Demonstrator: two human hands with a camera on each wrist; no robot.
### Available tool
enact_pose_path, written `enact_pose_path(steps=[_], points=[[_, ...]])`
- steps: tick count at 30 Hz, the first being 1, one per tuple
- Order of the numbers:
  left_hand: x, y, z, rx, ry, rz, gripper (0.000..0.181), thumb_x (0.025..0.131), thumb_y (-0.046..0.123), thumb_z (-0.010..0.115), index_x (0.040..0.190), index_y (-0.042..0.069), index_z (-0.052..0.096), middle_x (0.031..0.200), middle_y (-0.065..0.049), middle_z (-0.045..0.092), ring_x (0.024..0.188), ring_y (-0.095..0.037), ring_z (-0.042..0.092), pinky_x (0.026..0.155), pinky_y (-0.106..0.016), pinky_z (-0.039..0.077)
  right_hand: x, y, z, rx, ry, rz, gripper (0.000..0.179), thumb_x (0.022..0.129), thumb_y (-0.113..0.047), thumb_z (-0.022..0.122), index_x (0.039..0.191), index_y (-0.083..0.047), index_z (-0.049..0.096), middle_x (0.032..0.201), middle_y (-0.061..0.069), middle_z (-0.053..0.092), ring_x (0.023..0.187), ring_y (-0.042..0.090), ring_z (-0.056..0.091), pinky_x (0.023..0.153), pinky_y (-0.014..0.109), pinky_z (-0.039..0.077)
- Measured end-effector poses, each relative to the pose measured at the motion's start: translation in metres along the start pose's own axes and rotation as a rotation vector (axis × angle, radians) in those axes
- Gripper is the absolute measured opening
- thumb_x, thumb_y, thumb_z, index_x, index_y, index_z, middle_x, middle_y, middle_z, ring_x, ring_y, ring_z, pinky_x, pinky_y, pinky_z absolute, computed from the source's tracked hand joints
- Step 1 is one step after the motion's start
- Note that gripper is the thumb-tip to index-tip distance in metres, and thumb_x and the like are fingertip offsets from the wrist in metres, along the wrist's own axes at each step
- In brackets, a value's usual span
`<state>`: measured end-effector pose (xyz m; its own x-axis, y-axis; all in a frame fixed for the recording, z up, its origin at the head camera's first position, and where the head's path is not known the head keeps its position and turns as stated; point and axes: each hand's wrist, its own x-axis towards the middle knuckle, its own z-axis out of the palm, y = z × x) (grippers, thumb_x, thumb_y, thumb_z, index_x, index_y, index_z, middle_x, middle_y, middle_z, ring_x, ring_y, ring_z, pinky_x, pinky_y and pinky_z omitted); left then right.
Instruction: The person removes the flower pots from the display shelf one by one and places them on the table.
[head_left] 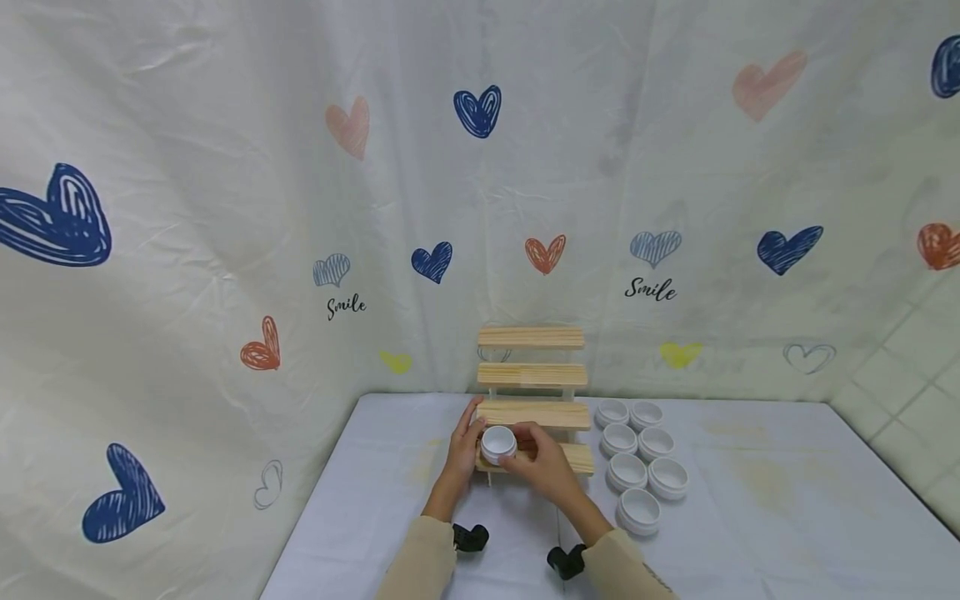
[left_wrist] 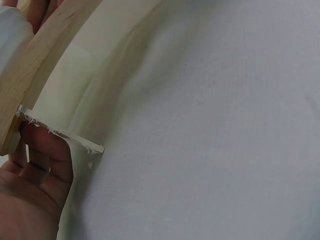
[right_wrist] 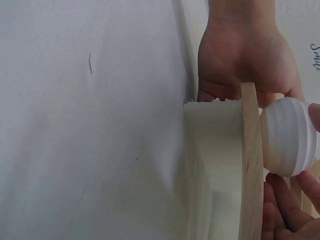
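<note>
A small white ridged jar (head_left: 498, 444) stands on the lowest board of a stepped wooden rack (head_left: 534, 414). My right hand (head_left: 542, 462) pinches the jar from the right, thumb near its front and fingers behind. At the rack's left end, my left hand (head_left: 459, 457) grips the board's edge; its thumb lies close to the jar's rim. In the left wrist view, a curled finger of the left hand (left_wrist: 42, 175) presses under the board (left_wrist: 40, 70) beside a white leg. The right wrist view shows the jar (right_wrist: 287, 137) base against the board (right_wrist: 251, 165), fingers at its upper rim.
Several matching white jars (head_left: 626, 472) stand in two columns right of the rack. A white cloth (head_left: 750, 517) covers the table. Behind it hangs a pale curtain (head_left: 570, 183) printed with hearts; white tiles (head_left: 922, 425) show at the right.
</note>
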<state>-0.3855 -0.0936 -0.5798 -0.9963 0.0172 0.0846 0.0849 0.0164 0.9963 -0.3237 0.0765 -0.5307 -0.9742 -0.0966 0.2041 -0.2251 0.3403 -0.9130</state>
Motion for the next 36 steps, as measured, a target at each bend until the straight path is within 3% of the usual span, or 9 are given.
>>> enact_pose_path(steps=[4,7,10,17,27,33,36], points=[[-0.0005,0.0007,0.0010,-0.003,-0.002,0.002,0.051,0.106,0.045,0.049,0.155,0.035,0.042,0.149,-0.004,0.052,0.124,-0.019,0.046,0.110,-0.045,0.032,0.0011,0.0008,0.0041,-0.031,0.018,-0.002,0.054,0.080,-0.024,0.088,0.125,-0.007,0.064,0.118,0.009,0.070,0.107,0.022,0.064,0.095,0.050,0.053],[-0.0010,0.0014,0.0011,-0.019,-0.002,0.003,0.050,0.106,0.044,0.050,0.155,0.036,0.043,0.155,-0.003,0.048,0.131,-0.021,0.044,0.116,-0.050,0.028,0.0015,0.0004,0.0066,-0.051,0.033,0.004,0.056,0.079,-0.026,0.089,0.125,-0.008,0.063,0.118,0.009,0.070,0.107,0.022,0.065,0.095,0.049,0.054],[-0.0018,0.0024,0.0007,-0.024,-0.002,0.002,0.050,0.106,0.043,0.050,0.155,0.037,0.043,0.151,-0.004,0.051,0.129,-0.020,0.045,0.116,-0.050,0.028,0.0010,-0.0012,0.0085,-0.070,0.047,0.009,0.058,0.078,-0.028,0.090,0.125,-0.008,0.063,0.118,0.009,0.070,0.108,0.023,0.065,0.094,0.048,0.054],[-0.0032,0.0050,-0.0007,-0.026,-0.019,0.019,0.052,0.107,0.042,0.049,0.157,0.032,0.040,0.121,-0.008,0.067,0.118,-0.016,0.053,0.112,-0.045,0.031,-0.0014,-0.0063,0.0097,-0.094,0.070,0.004,0.057,0.079,-0.028,0.089,0.124,-0.004,0.064,0.117,0.013,0.071,0.108,0.025,0.066,0.092,0.045,0.053],[-0.0015,0.0014,-0.0011,0.010,-0.021,0.026,0.050,0.107,0.043,0.048,0.156,0.033,0.042,0.134,-0.008,0.058,0.105,-0.015,0.052,0.103,-0.038,0.033,-0.0020,-0.0065,0.0080,-0.086,0.062,0.016,0.053,0.080,-0.027,0.088,0.123,-0.006,0.064,0.116,0.014,0.071,0.104,0.023,0.065,0.089,0.040,0.053],[-0.0021,0.0029,-0.0004,0.017,-0.020,0.030,0.050,0.108,0.041,0.047,0.157,0.031,0.041,0.127,-0.008,0.058,0.095,-0.013,0.051,0.095,-0.035,0.036,-0.0016,-0.0059,0.0067,-0.071,0.055,0.015,0.053,0.080,-0.025,0.089,0.122,-0.006,0.064,0.115,0.012,0.071,0.104,0.023,0.065,0.090,0.042,0.054],[-0.0026,0.0036,-0.0003,0.030,-0.019,0.030,0.051,0.108,0.041,0.046,0.157,0.030,0.040,0.133,-0.008,0.057,0.096,-0.014,0.051,0.094,-0.035,0.035,-0.0014,-0.0040,0.0058,-0.065,0.052,0.011,0.053,0.080,-0.025,0.089,0.123,-0.005,0.064,0.115,0.013,0.071,0.103,0.022,0.065,0.088,0.037,0.054]])
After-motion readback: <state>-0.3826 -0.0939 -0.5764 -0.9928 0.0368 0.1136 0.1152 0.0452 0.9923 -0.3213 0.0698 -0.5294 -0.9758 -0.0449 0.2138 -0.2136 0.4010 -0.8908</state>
